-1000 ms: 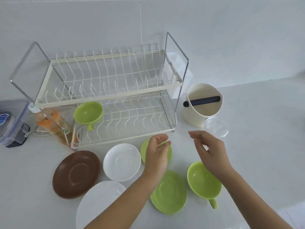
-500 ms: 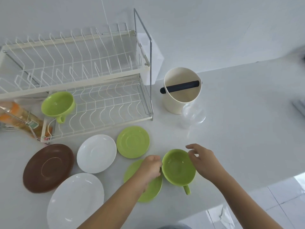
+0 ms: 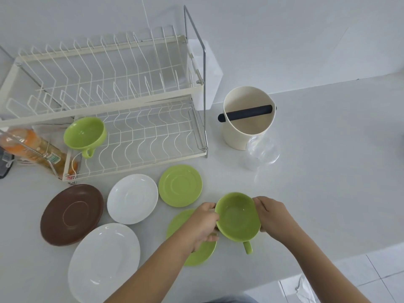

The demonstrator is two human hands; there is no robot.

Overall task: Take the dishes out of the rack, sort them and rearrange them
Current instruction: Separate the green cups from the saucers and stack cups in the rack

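White matte surface against a white wall, floor tiles showing at lower right of frame.

Two-tier cream wire dish rack at upper left, top tier bare, lower tier holding one light-green plastic cup tipped on its side near the left end. Out on the surface in front of the rack: brown round saucer, small white round saucer, large white oval plate, light-green round saucer.

Second light-green handled cup sits at lower centre, handle pointing toward the bottom of frame. Left hand curls round its left rim, right hand cups the right side; both have hold of it. Under the left hand lies another light-green saucer, cup overlapping its right edge.

Risks, my read:
- Cup looks off-centre on that saucer; set down like this it could tip or slide off the rim.
- Left wrist across the saucer could drag it toward the front edge.
- Clear plastic cup beside the cream canister with black bar is easy to knock on a reach to the rack.

Hard to see: whether the cup is lifted or resting; saucer mostly covered; orange-labelled bottle behind the rack frame, label unreadable.
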